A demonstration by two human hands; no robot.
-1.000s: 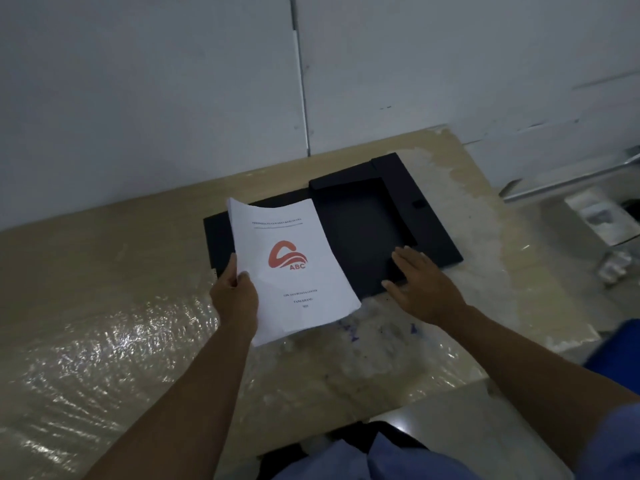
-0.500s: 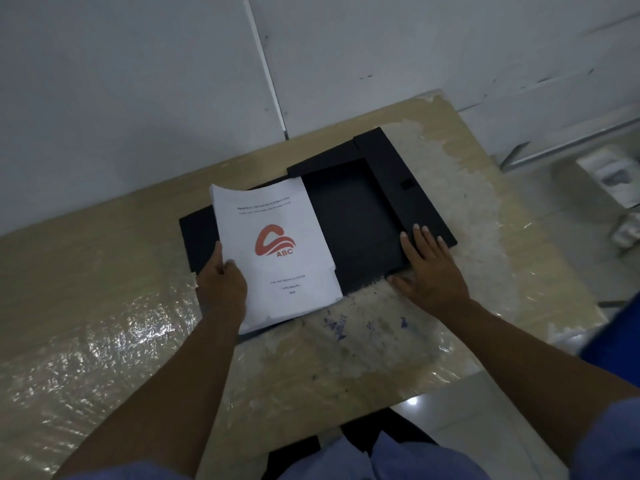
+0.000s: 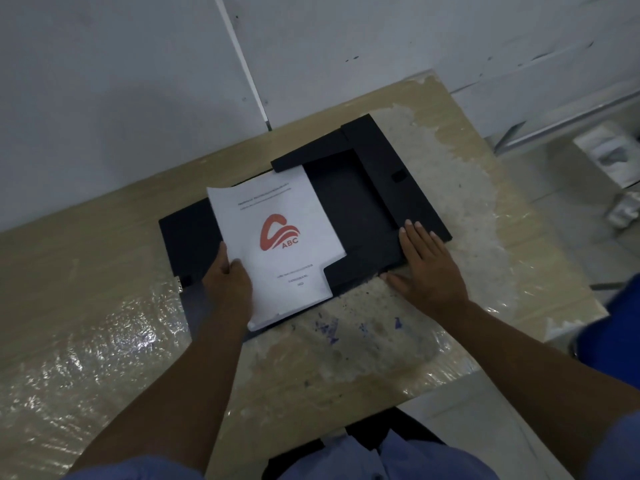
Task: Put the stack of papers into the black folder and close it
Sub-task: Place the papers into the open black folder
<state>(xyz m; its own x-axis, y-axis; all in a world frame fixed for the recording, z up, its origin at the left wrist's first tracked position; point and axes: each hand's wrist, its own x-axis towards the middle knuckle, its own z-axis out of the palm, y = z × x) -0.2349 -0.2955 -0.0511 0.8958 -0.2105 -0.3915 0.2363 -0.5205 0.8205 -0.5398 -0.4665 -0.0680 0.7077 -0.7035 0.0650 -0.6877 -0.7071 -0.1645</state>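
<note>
A black folder point(image 3: 360, 202) lies open on the desk point(image 3: 86, 271), spread flat with its inner tray to the right and its cover panel to the left. Flaps stand along the tray's far edge and right side, and a shorter flap runs along its near edge. The stack of papers point(image 3: 277, 244) sits at a slant over the middle of the folder, its cover sheet white with a red logo and the letters ABC. The stack's right part reaches over the left portion of the tray, and its near right corner is tucked behind the near flap, while the near left corner hangs out past the folder's near edge toward the person.

The left hand point(image 3: 227, 282) is clamped on the stack's left edge, thumb on top of the cover sheet and the fingers underneath, out of sight. The right hand point(image 3: 427, 265) is spread flat, palm down, on the near right corner of the folder, fingers together and pointing away, the thumb stretched out along the near edge onto the desk; it grips nothing, only presses down.

The desk is pale wood grain, covered in wrinkled clear film that shines on the near left, with some blue ink smudges point(image 3: 329, 327) just in front of the folder. A white wall point(image 3: 104, 81) rises behind the desk.
</note>
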